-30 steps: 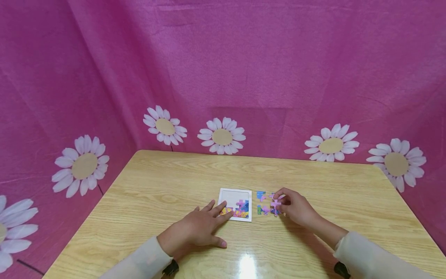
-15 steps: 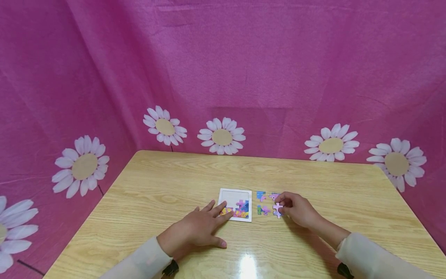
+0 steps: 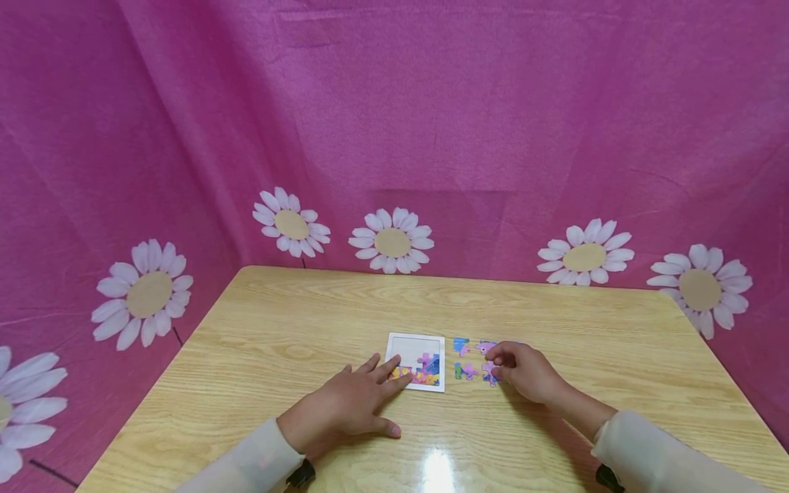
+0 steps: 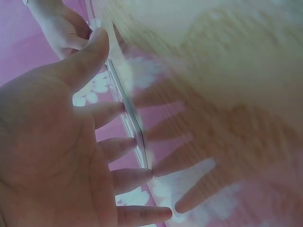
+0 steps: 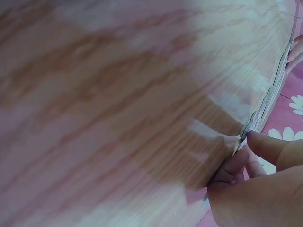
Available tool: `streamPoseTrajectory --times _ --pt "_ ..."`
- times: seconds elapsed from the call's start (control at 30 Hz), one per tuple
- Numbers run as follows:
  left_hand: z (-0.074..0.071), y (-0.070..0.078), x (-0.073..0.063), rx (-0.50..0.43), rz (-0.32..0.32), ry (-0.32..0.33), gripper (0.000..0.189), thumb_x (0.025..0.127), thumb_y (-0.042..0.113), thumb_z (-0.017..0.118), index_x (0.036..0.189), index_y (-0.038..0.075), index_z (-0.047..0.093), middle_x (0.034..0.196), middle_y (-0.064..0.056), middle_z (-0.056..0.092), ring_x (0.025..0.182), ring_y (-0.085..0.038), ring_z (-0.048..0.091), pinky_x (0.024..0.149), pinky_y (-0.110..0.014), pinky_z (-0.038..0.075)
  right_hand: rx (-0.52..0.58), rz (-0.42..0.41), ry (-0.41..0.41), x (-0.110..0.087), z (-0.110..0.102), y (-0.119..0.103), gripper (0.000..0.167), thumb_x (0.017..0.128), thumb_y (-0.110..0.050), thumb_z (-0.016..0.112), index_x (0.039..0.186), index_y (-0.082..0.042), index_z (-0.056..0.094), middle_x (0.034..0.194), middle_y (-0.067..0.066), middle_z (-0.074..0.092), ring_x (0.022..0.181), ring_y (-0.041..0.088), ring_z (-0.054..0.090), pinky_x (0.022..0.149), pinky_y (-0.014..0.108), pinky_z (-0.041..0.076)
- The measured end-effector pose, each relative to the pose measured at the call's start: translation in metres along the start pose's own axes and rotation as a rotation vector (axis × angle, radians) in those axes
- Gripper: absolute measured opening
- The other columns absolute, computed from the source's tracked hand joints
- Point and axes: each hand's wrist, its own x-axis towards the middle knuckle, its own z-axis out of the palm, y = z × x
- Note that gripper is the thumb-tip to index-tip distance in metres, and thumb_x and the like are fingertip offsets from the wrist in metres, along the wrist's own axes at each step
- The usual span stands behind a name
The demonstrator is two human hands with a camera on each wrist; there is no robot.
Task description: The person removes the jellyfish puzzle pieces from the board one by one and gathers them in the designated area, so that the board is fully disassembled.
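Observation:
A small white puzzle frame (image 3: 442, 366) lies on the table, with colourful pieces (image 3: 429, 372) fitted along its bottom and right side. My left hand (image 3: 351, 404) rests with spread, straight fingers on the frame's lower left part. In the left wrist view, the fingertips of the left hand (image 4: 61, 142) touch the frame's edge (image 4: 128, 111). To the right of the frame, my right hand (image 3: 529, 373) pinches a pink and purple puzzle piece (image 3: 490, 373) at table level. Thumb and curled fingers of the right hand (image 5: 260, 175) meet at that piece's edge in the right wrist view.
Loose puzzle pieces lie between frame and right hand: a blue and pink one (image 3: 461, 346), a green and pink one (image 3: 465, 371) and a pink one (image 3: 485, 347). A bit of blue shows behind the right hand. The wooden table (image 3: 345, 301) meets a pink flowered cloth (image 3: 462, 137).
My right hand has shifted the pink and purple piece slightly right and toward me, apart from its neighbours, and now stays nearly still. The left hand has not moved.

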Motion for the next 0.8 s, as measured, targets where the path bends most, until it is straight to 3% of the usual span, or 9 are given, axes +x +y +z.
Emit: streamPoseTrajectory --times 0.43,0.8 --pt "-0.002 -0.001 0.001 -0.006 -0.004 -0.007 0.087 0.089 0.069 0.064 0.163 0.035 0.031 0.173 -0.001 0.017 0.158 -0.034 0.017 0.114 -0.069 0.032 0.067 0.051 -0.001 0.002 0.000 -0.003 0.016 0.092 0.003 0.072 0.107 0.003 0.069 0.089 0.005 0.063 0.080 0.017 0.056 0.061 0.022 0.045" --pt "-0.001 0.006 0.007 0.030 0.033 0.000 0.087 0.091 0.072 0.060 0.164 0.037 0.028 0.173 -0.003 0.016 0.158 -0.034 0.017 0.114 -0.068 0.032 0.073 0.048 0.011 0.011 0.006 -0.020 0.017 0.092 0.000 0.073 0.108 0.002 0.071 0.091 0.005 0.067 0.083 0.016 0.060 0.064 0.024 0.049"
